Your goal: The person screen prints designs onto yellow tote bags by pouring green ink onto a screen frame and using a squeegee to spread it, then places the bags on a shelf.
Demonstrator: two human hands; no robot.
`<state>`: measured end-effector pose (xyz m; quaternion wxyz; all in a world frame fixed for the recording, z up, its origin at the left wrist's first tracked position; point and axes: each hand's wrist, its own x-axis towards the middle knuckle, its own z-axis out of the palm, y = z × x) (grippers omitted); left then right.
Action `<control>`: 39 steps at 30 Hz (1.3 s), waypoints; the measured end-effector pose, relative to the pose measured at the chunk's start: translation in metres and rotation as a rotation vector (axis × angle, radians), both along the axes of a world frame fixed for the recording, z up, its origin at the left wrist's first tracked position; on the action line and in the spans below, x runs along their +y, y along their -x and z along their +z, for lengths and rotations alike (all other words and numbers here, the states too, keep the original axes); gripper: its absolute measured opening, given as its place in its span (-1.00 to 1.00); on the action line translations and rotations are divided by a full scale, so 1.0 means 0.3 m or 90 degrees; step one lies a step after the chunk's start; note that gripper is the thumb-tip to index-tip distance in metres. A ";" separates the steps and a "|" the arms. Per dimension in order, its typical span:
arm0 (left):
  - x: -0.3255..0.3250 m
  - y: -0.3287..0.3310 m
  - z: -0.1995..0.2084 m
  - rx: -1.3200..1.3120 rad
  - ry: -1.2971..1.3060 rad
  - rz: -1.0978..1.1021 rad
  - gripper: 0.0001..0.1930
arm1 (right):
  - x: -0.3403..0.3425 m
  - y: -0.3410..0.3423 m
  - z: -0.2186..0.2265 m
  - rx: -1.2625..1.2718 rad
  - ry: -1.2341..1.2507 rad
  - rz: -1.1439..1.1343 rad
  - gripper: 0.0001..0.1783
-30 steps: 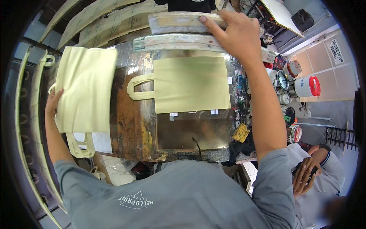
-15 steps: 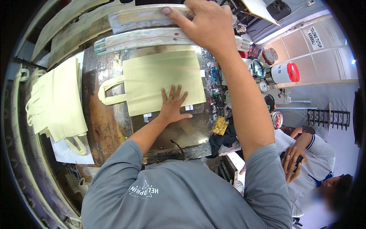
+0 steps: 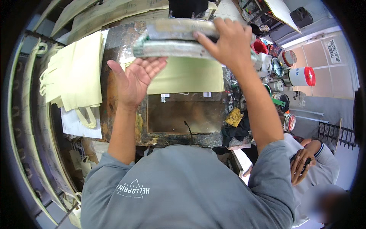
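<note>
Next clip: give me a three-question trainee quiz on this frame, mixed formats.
1. True or false: the right hand grips the paint-smeared frame.
2. The left hand is: A) flat on the bag, B) open, palm up under the frame's edge, C) holding a can.
3. Fill in: the stack of pale yellow bags lies to the person's ____.

Key: 1 true; 2 B; 3 left.

A worn, paint-stained printing table [image 3: 179, 118], dark brown with flaking patches, fills the middle of the view. On its top toward twelve o'clock lies a flat pale yellow-green tote bag [image 3: 190, 76], held by small bits of white tape [image 3: 164, 96] along its near edge. At nine o'clock a stack of like bags [image 3: 78, 74] lies on white paper [image 3: 76, 124], handles hanging.
</note>
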<state>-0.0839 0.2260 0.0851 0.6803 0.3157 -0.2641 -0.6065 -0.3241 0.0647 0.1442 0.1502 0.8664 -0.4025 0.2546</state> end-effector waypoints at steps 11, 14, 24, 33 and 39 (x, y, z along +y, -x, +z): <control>0.273 0.020 -0.375 0.087 -0.316 -0.058 0.35 | 0.141 0.086 -0.271 0.120 -0.330 -0.003 -0.30; 0.282 0.036 -0.435 0.057 -0.347 -0.054 0.34 | 0.194 0.092 -0.287 0.180 -0.330 -0.011 -0.28; 0.302 0.049 -0.493 0.039 -0.359 -0.041 0.22 | 0.184 0.042 -0.537 0.088 -0.226 -0.007 -0.45; 0.295 0.066 -0.551 0.115 -0.451 0.001 0.32 | -0.447 -0.117 -0.717 0.098 -0.205 -0.031 -0.40; 0.290 -0.095 -0.604 -0.067 -0.733 -0.329 0.21 | -0.557 -0.138 -0.664 0.095 -0.210 -0.028 -0.33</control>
